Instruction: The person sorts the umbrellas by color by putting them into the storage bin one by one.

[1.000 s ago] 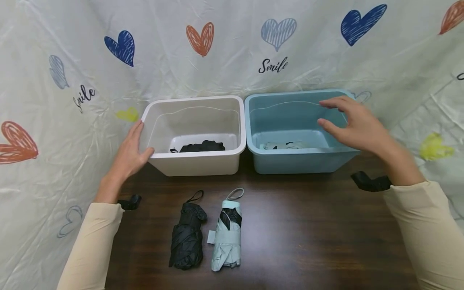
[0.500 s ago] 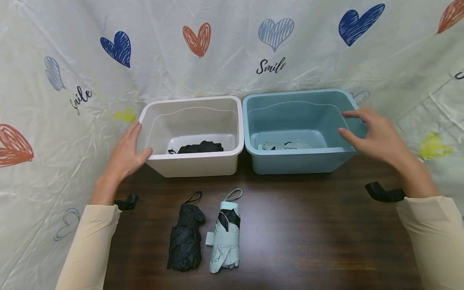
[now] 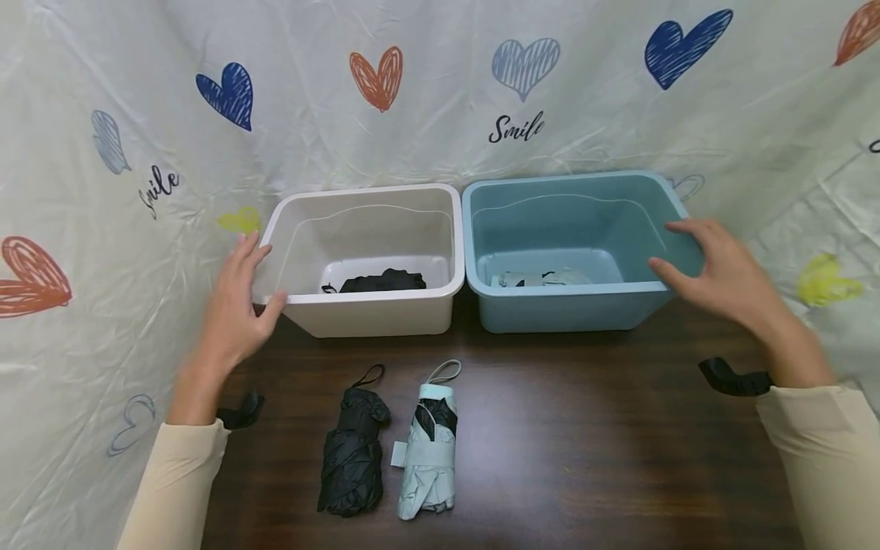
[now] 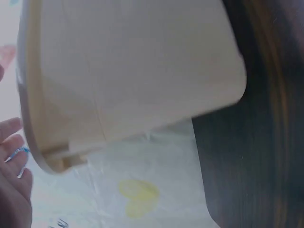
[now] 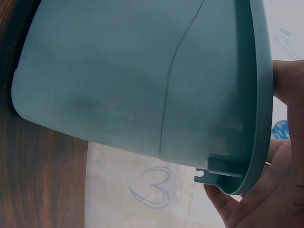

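Note:
My left hand [image 3: 237, 305] is at the left end of the beige bin [image 3: 371, 313], its fingers spread beside the rim. In the left wrist view the fingers [image 4: 13, 152] show apart from that rim. My right hand [image 3: 729, 275] lies over the right rim of the blue bin [image 3: 557, 309], thumb and fingers relaxed and apart. A black folded umbrella [image 3: 381, 281] lies inside the beige bin, and a pale green one [image 3: 543, 277] inside the blue bin. On the table in front are another black folded umbrella [image 3: 354, 458] and another pale green one [image 3: 429, 458].
Both bins stand side by side on a dark wooden table [image 3: 584, 443]. Behind them hangs a white sheet [image 3: 440, 145] printed with hearts and the word Smile. Black straps [image 3: 736, 380] sit at both wrists.
My right hand has moved right, from above the blue bin's inside to its right rim. The left hand has drawn slightly back from the beige rim. The umbrellas have stayed put.

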`<state>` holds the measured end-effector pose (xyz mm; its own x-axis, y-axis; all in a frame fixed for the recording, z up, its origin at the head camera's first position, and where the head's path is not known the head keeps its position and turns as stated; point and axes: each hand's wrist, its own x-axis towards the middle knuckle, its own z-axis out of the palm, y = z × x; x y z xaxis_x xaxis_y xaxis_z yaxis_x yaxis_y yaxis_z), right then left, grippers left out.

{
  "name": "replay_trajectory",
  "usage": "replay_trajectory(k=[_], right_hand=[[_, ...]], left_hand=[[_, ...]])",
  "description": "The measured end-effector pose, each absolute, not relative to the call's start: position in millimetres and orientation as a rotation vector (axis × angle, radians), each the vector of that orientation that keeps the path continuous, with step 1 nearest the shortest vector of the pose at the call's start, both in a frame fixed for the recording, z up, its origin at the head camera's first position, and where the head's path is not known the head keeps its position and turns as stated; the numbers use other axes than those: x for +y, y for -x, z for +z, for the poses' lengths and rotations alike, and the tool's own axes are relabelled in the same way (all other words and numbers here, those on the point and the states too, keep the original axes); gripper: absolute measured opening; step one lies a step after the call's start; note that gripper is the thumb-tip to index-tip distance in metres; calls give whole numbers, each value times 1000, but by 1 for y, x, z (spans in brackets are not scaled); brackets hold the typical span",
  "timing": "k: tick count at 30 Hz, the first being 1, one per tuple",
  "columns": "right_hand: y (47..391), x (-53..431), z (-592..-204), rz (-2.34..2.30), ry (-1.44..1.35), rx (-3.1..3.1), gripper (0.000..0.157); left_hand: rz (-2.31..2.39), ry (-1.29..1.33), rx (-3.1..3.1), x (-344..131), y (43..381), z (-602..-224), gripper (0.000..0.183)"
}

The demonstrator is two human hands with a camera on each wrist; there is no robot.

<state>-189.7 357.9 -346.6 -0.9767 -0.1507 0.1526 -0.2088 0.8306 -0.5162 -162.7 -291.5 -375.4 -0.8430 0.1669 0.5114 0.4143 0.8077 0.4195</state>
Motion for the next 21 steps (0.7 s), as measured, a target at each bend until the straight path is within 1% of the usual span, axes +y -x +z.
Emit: replay_trajectory(k=[7, 12, 16, 21], right_hand=[[190, 363, -353, 880, -233, -2932, 81], [190, 366, -356, 886, -237, -2932, 84], [190, 367, -358, 891, -248, -2922, 85], [190, 366, -360, 895, -269, -2911, 86]], left_hand=[[-755, 503, -2343, -261, 116, -387, 68], [-824, 507, -2385, -248, 82, -402, 63], [-830, 434, -2542, -241, 57, -420, 61], [-803, 283, -2730, -233, 32, -446, 58]])
